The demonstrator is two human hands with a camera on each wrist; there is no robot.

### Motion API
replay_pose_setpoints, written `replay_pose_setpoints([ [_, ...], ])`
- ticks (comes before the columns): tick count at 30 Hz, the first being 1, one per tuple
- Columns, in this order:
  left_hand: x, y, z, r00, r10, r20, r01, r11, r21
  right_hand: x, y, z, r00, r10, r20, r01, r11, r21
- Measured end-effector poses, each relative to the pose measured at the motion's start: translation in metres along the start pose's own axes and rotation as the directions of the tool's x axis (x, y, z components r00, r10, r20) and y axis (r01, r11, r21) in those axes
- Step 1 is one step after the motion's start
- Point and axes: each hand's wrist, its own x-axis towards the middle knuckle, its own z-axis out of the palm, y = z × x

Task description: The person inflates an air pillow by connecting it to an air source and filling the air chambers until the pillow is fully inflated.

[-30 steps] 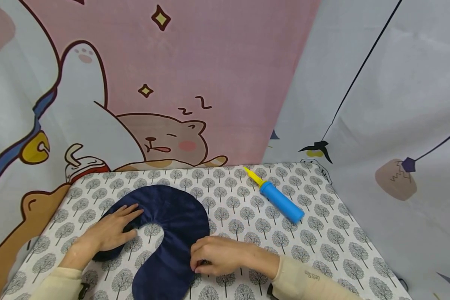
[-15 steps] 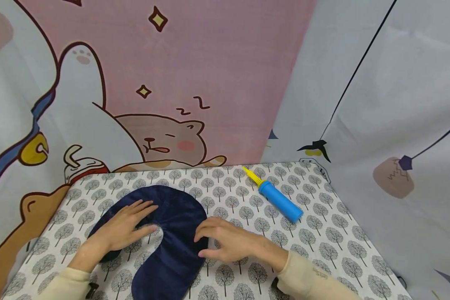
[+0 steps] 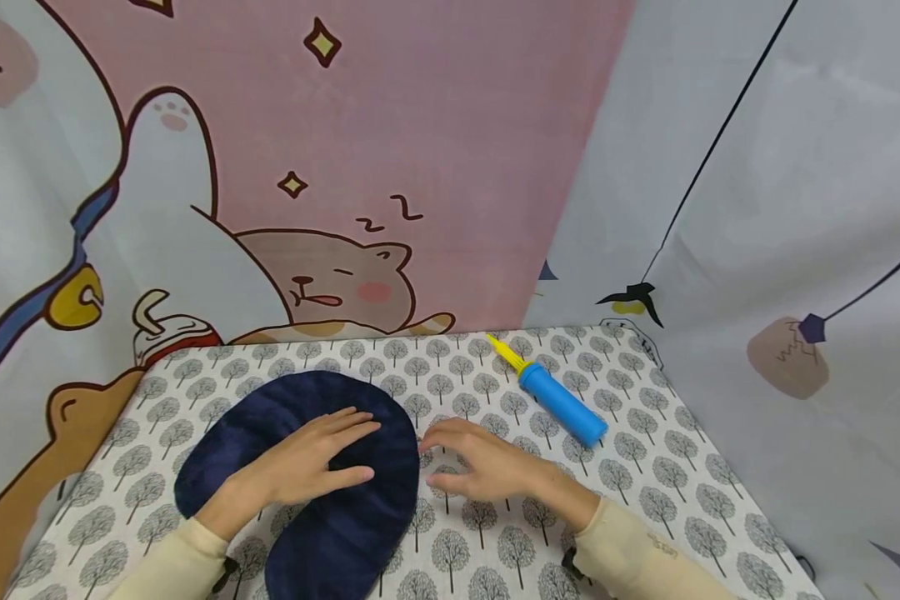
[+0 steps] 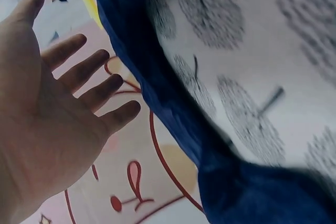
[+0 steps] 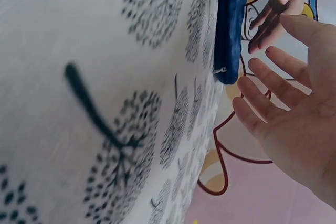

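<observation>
A navy U-shaped neck pillow (image 3: 236,429) lies fairly flat on the patterned cloth, its opening toward the lower left. Over its middle hovers my left hand (image 3: 300,467), fingers extended and holding nothing; the left wrist view shows a gap between this hand (image 4: 58,103) and the pillow's blue edge (image 4: 173,114). My right hand (image 3: 491,467) is just beside the pillow's right edge, fingers apart and slightly bent, with nothing in them. In the right wrist view, a small zipper pull (image 5: 220,70) shows at the end of the pillow's side (image 5: 229,30).
A blue hand pump (image 3: 562,404) with a yellow nozzle (image 3: 505,351) lies at the back right of the cloth. The tree-print tablecloth (image 3: 487,542) covers the table. A cartoon-print curtain (image 3: 450,167) hangs behind, and a pale one (image 3: 780,208) at the right.
My left hand has moved rightward across the pillow, from its left arm to its middle. My right hand has let go of the pillow's right edge and shifted right and slightly away, its fingers opening.
</observation>
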Motion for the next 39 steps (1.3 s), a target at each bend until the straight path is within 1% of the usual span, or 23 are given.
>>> replay_pose_setpoints([
  [7, 0.015, 0.013, 0.012, 0.998, 0.018, 0.058, -0.019, 1.000, 0.017, -0.001, 0.010, 0.000, 1.000, 0.006, -0.016, -0.006, 1.000, 0.010],
  [13, 0.023, 0.015, 0.020, 0.998, 0.022, 0.057, -0.025, 0.998, 0.053, 0.002, 0.015, 0.003, 0.999, 0.038, -0.011, -0.038, 0.999, -0.030],
  [17, 0.026, 0.015, 0.025, 0.998, 0.023, 0.056, -0.027, 0.997, 0.075, 0.007, 0.022, 0.006, 1.000, 0.027, -0.006, -0.027, 0.998, -0.054],
  [20, 0.028, 0.016, 0.028, 0.998, 0.031, 0.054, -0.036, 0.995, 0.094, 0.013, 0.028, 0.008, 1.000, 0.004, -0.013, -0.004, 0.999, -0.050],
  [24, 0.029, 0.019, 0.029, 0.998, 0.021, 0.057, -0.027, 0.993, 0.115, 0.021, 0.033, 0.010, 0.999, -0.013, -0.030, 0.012, 0.999, -0.035],
  [28, 0.028, 0.020, 0.029, 0.998, -0.008, 0.069, -0.001, 0.991, 0.134, 0.029, 0.035, 0.012, 0.999, 0.007, -0.036, -0.009, 0.998, -0.062],
  [31, 0.027, 0.020, 0.030, 0.997, -0.027, 0.078, 0.015, 0.989, 0.148, 0.035, 0.034, 0.013, 0.999, 0.038, -0.030, -0.040, 0.995, -0.089],
  [39, 0.025, 0.018, 0.031, 0.995, -0.043, 0.087, 0.029, 0.988, 0.151, 0.043, 0.032, 0.015, 0.996, 0.071, -0.045, -0.073, 0.995, -0.062],
])
